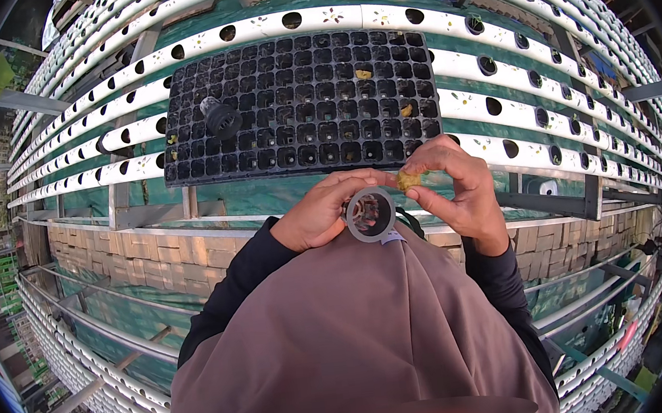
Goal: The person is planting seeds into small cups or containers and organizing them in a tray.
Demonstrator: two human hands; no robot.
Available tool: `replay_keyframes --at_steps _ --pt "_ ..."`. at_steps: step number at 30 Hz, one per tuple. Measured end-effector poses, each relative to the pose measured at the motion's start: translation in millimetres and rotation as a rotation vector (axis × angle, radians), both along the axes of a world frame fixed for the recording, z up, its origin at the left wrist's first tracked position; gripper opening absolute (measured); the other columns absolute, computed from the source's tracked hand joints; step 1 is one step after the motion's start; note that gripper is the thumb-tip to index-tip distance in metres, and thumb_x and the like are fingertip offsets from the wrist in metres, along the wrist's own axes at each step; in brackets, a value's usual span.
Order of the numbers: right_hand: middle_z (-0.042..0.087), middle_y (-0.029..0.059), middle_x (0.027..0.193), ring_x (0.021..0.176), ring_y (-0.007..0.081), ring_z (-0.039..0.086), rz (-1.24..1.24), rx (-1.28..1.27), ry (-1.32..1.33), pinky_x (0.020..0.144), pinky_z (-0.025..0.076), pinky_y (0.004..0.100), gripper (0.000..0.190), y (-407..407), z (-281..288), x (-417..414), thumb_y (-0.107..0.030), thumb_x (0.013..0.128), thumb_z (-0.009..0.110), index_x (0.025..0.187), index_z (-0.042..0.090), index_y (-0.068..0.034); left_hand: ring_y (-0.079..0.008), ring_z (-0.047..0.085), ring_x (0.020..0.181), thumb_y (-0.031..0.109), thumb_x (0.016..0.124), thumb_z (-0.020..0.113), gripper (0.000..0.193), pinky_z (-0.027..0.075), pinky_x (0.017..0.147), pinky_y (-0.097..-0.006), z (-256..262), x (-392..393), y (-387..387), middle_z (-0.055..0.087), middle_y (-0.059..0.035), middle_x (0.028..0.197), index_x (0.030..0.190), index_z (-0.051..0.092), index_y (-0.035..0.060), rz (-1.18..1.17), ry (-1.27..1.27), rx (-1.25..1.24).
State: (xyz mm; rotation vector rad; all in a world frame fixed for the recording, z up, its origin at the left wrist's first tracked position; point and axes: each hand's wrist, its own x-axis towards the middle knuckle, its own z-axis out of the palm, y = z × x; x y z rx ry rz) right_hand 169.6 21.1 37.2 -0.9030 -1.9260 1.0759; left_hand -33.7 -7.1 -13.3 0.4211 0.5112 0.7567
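Note:
My left hand (325,210) grips a grey plastic net cup (390,215), its open mouth facing up toward me. Reddish and dark slotted parts show inside the cup. Between thumb and fingertips, my right hand (466,190) pinches a small yellowish growing-medium plug (407,182), just beside the cup's rim and outside it. My left fingertips reach close to the plug; I cannot tell if they touch it. Just beyond both hands lies a black plastic seedling tray (304,172) with many square cells. A dark net cup (225,121) rests on its side on the tray's left part.
Yellowish plugs (363,74) sit in a few tray cells. The tray lies across white hydroponic pipes (477,109) with round holes, some holding seedlings (487,65). Green sheeting (145,203) and a paved path (150,254) lie below. More pipes (133,387) run behind me.

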Motion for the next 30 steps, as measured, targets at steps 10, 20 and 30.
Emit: replay_keyframes --at_steps 10,20,30 --pt "0.060 0.0045 0.097 0.100 0.0277 0.050 0.273 0.422 -0.316 0.083 0.037 0.0423 0.019 -8 38 -28 -0.014 0.059 0.072 0.075 0.066 -0.007 -0.0174 0.058 0.093 0.016 0.092 0.042 0.026 0.053 0.072 -0.0292 -15 1 -9 0.055 -0.0119 0.102 0.111 0.049 -0.0011 -0.055 0.038 -0.036" --pt "0.049 0.0152 0.122 0.113 0.0348 0.041 0.248 0.426 -0.333 0.089 0.037 0.0463 0.027 -11 38 -27 -0.028 0.060 0.073 0.075 0.066 -0.006 -0.0160 0.059 0.091 0.013 0.089 0.045 0.022 0.053 0.072 -0.0280 25 4 -14 0.054 -0.0112 0.103 0.105 0.052 -0.0012 0.070 0.087 0.160" --pt "0.039 0.0216 0.130 0.118 0.0384 0.035 0.387 0.367 -0.456 0.092 0.036 0.0448 0.047 -20 47 -17 -0.046 0.057 0.071 0.079 0.065 -0.005 -0.0127 0.056 0.093 0.015 0.091 0.038 0.029 0.049 0.073 -0.0258 -1 12 -6 0.054 -0.0082 0.102 0.112 0.051 0.0000 0.127 0.151 0.117"
